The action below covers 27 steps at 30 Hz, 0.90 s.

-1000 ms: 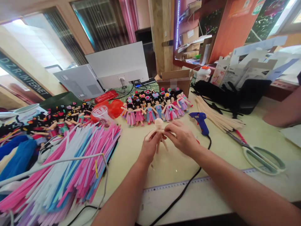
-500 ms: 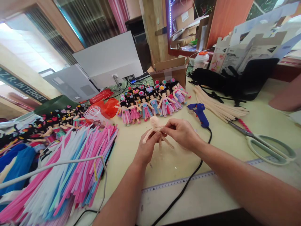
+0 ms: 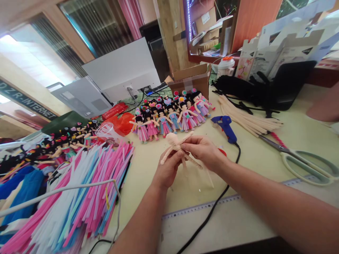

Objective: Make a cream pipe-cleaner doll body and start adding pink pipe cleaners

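A cream pipe-cleaner doll body [image 3: 173, 141] is held up above the table between my two hands. It has a round head, coiled arms and legs, and a thin straight stem hanging to the lower right. My left hand [image 3: 168, 165] is closed round its torso from the left, thumb across the front. My right hand [image 3: 200, 148] pinches it near the right shoulder between thumb and forefinger. The fingers hide most of the torso. Finished dolls [image 3: 164, 121] in pink, blue and purple skirts stand just behind.
A blue glue gun [image 3: 225, 127] lies right of my hands, its black cord crossing the ruler [image 3: 201, 206]. Farther right are scissors [image 3: 304, 162] and cream pipe cleaners [image 3: 243, 118]. A pile of coloured pipe cleaners [image 3: 87, 190] lies left. A cardboard box [image 3: 188, 83] stands behind the dolls.
The doll body has tilted slightly, and its right arm now points up past my right hand. Its leg and the thin stem show further to the lower right. Both hands keep their hold.
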Each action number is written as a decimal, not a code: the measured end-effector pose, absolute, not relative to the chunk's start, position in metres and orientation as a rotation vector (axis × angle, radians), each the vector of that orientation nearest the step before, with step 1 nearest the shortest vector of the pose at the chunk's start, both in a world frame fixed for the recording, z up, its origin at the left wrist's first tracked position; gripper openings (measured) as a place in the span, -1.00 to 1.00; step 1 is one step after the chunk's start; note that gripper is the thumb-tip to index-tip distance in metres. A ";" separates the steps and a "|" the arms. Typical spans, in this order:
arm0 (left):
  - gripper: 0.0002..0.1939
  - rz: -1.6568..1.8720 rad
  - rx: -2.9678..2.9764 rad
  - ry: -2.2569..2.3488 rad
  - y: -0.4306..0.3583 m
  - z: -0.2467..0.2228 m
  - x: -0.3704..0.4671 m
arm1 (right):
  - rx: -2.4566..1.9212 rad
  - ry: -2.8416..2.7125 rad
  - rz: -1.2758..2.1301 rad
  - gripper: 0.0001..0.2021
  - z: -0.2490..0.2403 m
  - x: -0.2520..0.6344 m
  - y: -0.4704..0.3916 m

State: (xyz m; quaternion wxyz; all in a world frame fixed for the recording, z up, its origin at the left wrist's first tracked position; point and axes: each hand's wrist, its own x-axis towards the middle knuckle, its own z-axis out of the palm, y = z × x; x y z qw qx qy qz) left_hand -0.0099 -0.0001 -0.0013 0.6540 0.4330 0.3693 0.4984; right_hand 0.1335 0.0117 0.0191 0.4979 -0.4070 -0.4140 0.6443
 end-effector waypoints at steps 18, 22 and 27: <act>-0.66 1.128 1.091 0.983 0.011 0.001 -0.024 | -1.032 -1.314 1.330 -0.77 0.004 0.138 0.017; -0.66 1.126 1.108 0.961 0.011 0.002 -0.025 | -0.973 -1.268 1.462 -0.77 0.010 0.143 0.018; -0.64 1.131 1.095 0.929 0.010 0.004 -0.024 | -0.954 -1.252 1.500 -0.81 0.013 0.145 0.017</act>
